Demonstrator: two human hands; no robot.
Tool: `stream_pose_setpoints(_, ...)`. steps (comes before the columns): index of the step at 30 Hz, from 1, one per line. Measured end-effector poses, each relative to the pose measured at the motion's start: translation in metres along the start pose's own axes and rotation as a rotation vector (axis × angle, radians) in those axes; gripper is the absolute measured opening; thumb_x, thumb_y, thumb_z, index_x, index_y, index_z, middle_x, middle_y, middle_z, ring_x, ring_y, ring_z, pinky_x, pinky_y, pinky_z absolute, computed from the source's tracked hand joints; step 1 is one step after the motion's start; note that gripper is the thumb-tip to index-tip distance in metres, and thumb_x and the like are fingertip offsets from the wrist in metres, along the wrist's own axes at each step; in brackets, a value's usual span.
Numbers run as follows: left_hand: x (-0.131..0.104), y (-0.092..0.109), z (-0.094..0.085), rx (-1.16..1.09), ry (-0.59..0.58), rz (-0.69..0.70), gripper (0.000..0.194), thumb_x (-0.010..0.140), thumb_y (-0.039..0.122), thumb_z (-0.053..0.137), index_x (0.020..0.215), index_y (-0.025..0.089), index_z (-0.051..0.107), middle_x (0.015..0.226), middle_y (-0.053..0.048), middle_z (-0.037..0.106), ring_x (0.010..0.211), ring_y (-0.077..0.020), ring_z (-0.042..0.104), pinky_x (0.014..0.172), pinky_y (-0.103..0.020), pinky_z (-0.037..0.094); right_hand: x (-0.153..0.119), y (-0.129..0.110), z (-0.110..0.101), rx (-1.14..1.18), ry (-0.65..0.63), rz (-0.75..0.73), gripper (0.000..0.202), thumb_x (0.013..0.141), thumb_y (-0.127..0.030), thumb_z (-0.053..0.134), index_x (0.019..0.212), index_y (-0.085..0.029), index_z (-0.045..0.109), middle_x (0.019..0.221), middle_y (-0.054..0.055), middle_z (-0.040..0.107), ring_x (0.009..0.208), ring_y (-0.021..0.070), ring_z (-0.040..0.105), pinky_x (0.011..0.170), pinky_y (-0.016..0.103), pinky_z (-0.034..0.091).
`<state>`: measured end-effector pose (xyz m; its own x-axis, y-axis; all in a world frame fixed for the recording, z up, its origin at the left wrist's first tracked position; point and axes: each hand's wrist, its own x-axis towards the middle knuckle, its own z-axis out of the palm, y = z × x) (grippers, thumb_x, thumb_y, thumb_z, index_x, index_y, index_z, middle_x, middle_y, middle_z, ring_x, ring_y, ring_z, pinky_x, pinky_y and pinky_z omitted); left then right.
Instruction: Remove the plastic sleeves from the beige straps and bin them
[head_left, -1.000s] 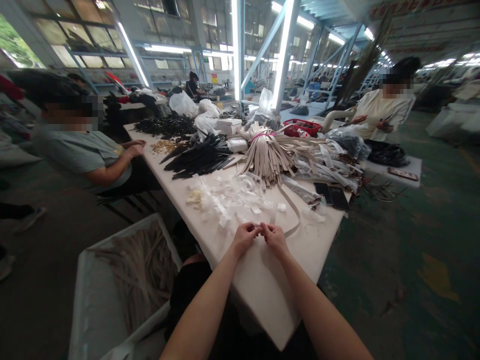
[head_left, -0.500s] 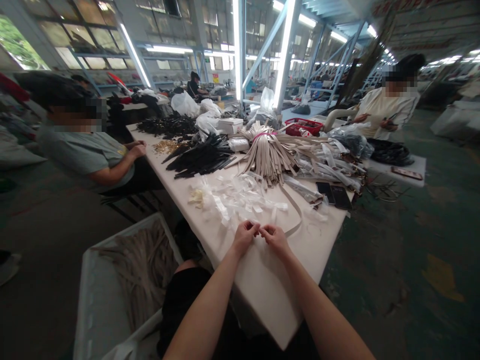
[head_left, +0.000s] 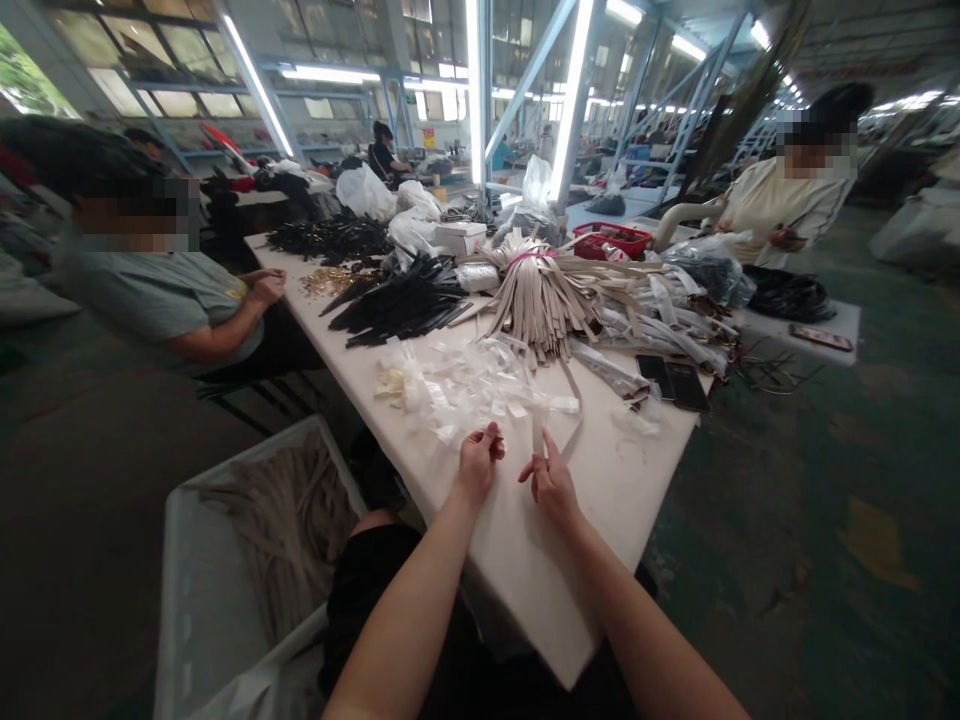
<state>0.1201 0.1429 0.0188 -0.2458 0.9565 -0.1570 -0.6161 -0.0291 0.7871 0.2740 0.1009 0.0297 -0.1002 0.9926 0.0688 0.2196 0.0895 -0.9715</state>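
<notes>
Over the near part of the pale table (head_left: 517,560), my left hand (head_left: 481,458) is closed, its fingertips pinched; anything between them is too small to make out. To its right, my right hand (head_left: 550,478) has its fingers closed on the end of a beige strap (head_left: 576,420), which curves back across the table. Just beyond both hands lies a spread of clear plastic wrappers (head_left: 480,390). Behind the wrappers stands a bundle of beige straps (head_left: 532,295) tied with a pink band.
Black straps (head_left: 401,305) lie left of the bundle, wrapped straps (head_left: 667,325) and a phone (head_left: 686,386) right. A white bin (head_left: 169,560) of straps stands at lower left. One person (head_left: 165,310) sits at left; another (head_left: 787,205) is at back right.
My hands have moved apart from where they nearly met. My right hand now has the strap end between its fingers. The view has shifted slightly.
</notes>
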Motion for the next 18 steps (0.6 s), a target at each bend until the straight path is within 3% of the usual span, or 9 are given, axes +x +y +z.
stream_pose_setpoints(2,0.002,0.000,-0.001,-0.046,0.014,-0.003,0.037,0.071,0.044,0.084,0.072,0.012,0.064,0.061,-0.001,0.059,0.048,-0.0071,0.049,0.047,-0.021,0.035,-0.010,-0.003,-0.001,-0.060,-0.049,-0.039,0.049,0.099,-0.055,0.036,0.104,-0.017,0.067,0.062,0.002,0.066,0.042,0.0125,0.049,0.044,0.022,0.038)
stream_pose_setpoints(4,0.003,0.000,-0.001,-0.074,0.021,0.004,0.036,0.071,0.043,0.084,0.072,0.012,0.064,0.063,-0.001,0.060,0.048,-0.0065,0.049,0.047,-0.021,0.036,-0.015,-0.005,-0.002,-0.098,-0.028,-0.071,0.048,0.099,-0.053,0.037,0.087,-0.018,0.068,0.057,0.001,0.062,0.045,0.0128,0.051,0.047,0.022,0.039)
stream_pose_setpoints(8,0.006,-0.002,-0.003,-0.139,0.045,0.009,0.035,0.070,0.040,0.085,0.076,0.012,0.065,0.068,-0.001,0.062,0.052,-0.0061,0.052,0.050,-0.020,0.040,-0.015,-0.009,-0.004,-0.133,0.076,-0.088,0.044,0.099,-0.048,0.039,0.090,-0.016,0.068,0.053,0.000,0.059,0.046,0.0136,0.050,0.050,0.023,0.038)
stream_pose_setpoints(18,0.012,-0.002,-0.003,-0.212,0.111,0.014,0.031,0.074,0.037,0.083,0.081,0.014,0.063,0.073,0.001,0.062,0.056,-0.0052,0.054,0.055,-0.019,0.045,-0.019,-0.008,-0.005,-0.261,0.059,-0.156,0.041,0.095,-0.041,0.040,0.082,-0.017,0.071,0.053,0.000,0.050,0.049,0.0146,0.045,0.051,0.026,0.033)
